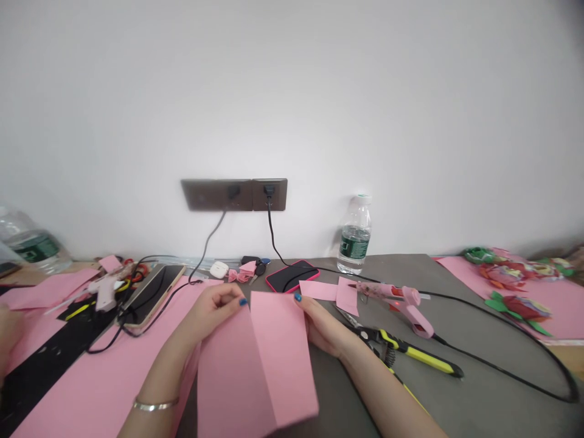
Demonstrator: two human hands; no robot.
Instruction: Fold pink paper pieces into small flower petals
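Note:
My left hand [216, 313] pinches the top edge of a pink paper sheet [232, 377] between thumb and fingers. By its upper right corner, a second pink paper panel [285, 359] is gripped in my right hand [325, 327], with the thumb on the front and the fingers behind. The two panels overlap along a slanted edge; whether they are one folded sheet or two pieces I cannot tell. Just beyond my right hand, a pink hot glue gun [392, 295] lies with its nozzle over small pink paper pieces [347, 296]. Yellow-and-black pliers [378, 340] and a utility knife [424, 356] rest beside my right forearm.
A water bottle [354, 237] stands against the wall. Behind the paper lies a pink-cased phone [292, 277]; another phone [155, 295] is on the left, near a second glue gun [106, 289]. Black cables cross the table. Paper flowers [520, 304] sit at right. Another person's hand [9, 334] shows far left.

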